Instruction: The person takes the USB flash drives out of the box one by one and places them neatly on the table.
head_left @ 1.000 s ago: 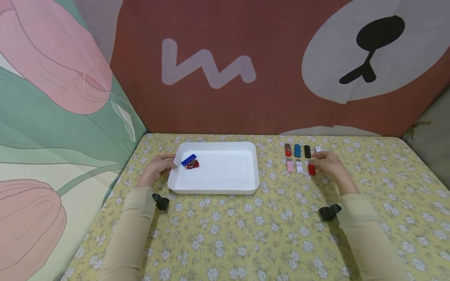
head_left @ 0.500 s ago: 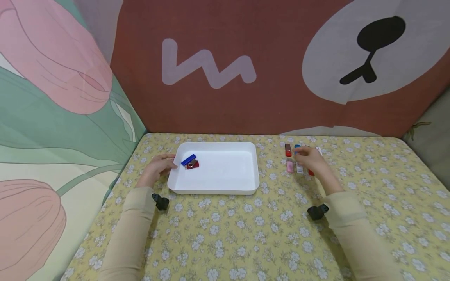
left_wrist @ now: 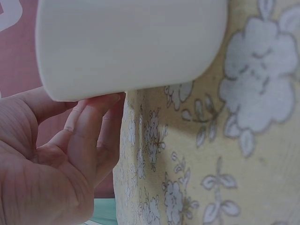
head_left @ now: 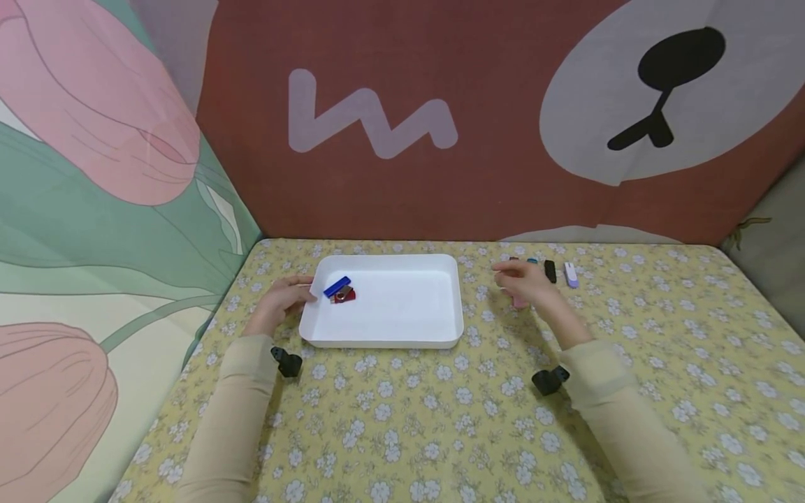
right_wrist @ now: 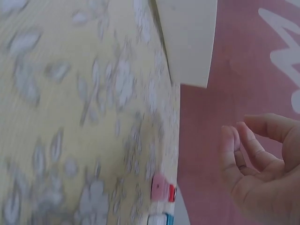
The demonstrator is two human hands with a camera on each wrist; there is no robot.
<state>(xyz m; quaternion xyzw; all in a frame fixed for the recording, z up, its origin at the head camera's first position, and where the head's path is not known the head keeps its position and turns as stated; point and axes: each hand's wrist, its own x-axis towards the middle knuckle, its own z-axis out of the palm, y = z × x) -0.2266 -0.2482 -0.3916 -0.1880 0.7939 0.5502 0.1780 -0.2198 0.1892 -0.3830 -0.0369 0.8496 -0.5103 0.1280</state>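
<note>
My left hand (head_left: 281,302) touches the outer left wall of a white tray (head_left: 402,342), its fingertips and thumb against the side in the left wrist view. Inside the tray lie a blue USB flash drive (head_left: 337,286) and a red one (head_left: 344,295). My right hand (head_left: 528,283) hovers over the flash drives on the right, fingers loosely bent. Nothing shows between its fingers in the right wrist view. Under and beside it are a pink flash drive (right_wrist: 158,187), a black one (head_left: 550,272) and a white-and-purple one (head_left: 571,274). The hand hides others partly or wholly.
A yellow floral cloth (head_left: 390,419) covers the table. A brown printed backdrop (head_left: 490,195) rises along its far edge. In the right wrist view, a red flash drive (right_wrist: 172,193) and a blue-and-white one (right_wrist: 161,219) are partly visible. Each wrist bears a black camera.
My right hand has moved left across the flash drives, uncovering the black and white-and-purple ones and covering those farther left. The left hand and the tray have stayed in place.
</note>
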